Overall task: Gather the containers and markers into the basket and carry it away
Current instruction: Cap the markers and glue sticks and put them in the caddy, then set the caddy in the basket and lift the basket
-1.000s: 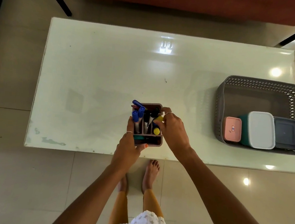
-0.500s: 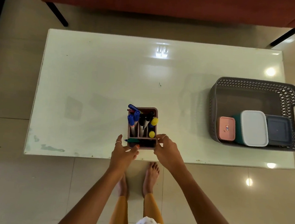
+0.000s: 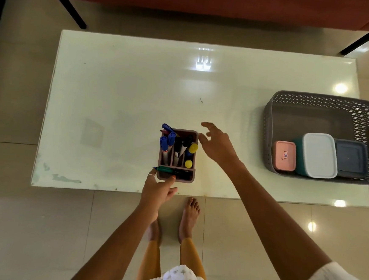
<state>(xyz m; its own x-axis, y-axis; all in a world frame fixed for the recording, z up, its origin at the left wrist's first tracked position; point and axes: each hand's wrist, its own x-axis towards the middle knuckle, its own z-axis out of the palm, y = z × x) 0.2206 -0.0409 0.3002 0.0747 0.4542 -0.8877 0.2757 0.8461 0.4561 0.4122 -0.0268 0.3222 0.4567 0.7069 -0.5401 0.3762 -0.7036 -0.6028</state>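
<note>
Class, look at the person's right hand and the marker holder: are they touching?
Apart. The head view shows the right hand open beside the marker holder, with a strip of table visible between fingers and rim.

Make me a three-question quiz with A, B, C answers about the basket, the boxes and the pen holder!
1. Where is the basket?
A. On the table's right end
B. On the floor
C. Under the sofa

2. How many boxes lie in the basket?
A. One
B. Three
C. Five

3. What is the right hand doing?
A. Gripping a pen
B. Lifting the basket
C. Open beside the pen holder, holding nothing

Answers: 1 A, it sits on the table at the right. 2 B, a pink box, a white-lidded box and a dark blue box. 3 C, its fingers are spread and empty.
</note>
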